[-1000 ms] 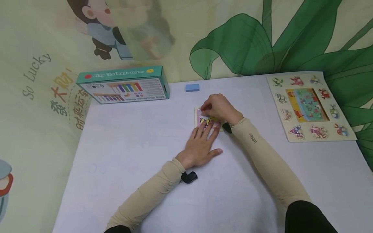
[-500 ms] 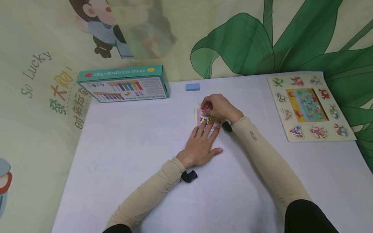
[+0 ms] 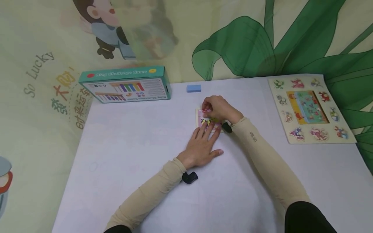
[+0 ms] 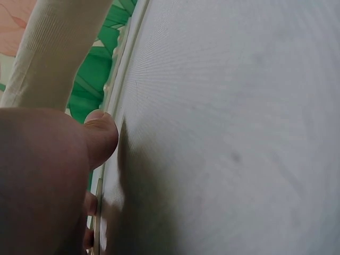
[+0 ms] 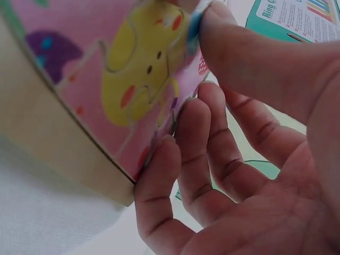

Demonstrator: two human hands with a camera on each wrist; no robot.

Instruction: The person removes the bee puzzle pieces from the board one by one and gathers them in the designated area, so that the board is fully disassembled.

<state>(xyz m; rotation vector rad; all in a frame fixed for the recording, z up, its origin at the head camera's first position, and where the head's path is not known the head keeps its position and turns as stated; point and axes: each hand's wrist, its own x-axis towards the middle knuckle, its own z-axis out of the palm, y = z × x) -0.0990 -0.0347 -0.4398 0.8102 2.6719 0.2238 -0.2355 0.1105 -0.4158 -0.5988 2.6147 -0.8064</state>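
Note:
A small wooden jigsaw puzzle [image 3: 199,118] in a frame lies at the middle of the table, with a pink ground and yellow figures. My left hand [image 3: 201,142] lies flat, its spread fingertips resting on the puzzle's near side and its thumb out to the right. Over the upper part of the puzzle is my right hand [image 3: 220,108], fingers bent. In the right wrist view its thumb pinches a puzzle piece [image 5: 195,25] with a blue edge, partly hidden by the thumb. The other fingers [image 5: 192,133] curl at the puzzle's edge. The left wrist view shows mostly the left thumb [image 4: 101,138].
A blue block [image 3: 193,88] lies beyond the puzzle. At the back left stands a Ring Challenge Game box [image 3: 125,85]. On the right is a larger wooden board [image 3: 284,127] with sea-creature pieces around a recessed picture. A printed cloth [image 3: 180,38] hangs behind the white table [image 3: 131,145].
The right fingertips have shifted slightly over the puzzle, and the bluish patch by the thumb now shows less in the head view. The left hand stays in place.

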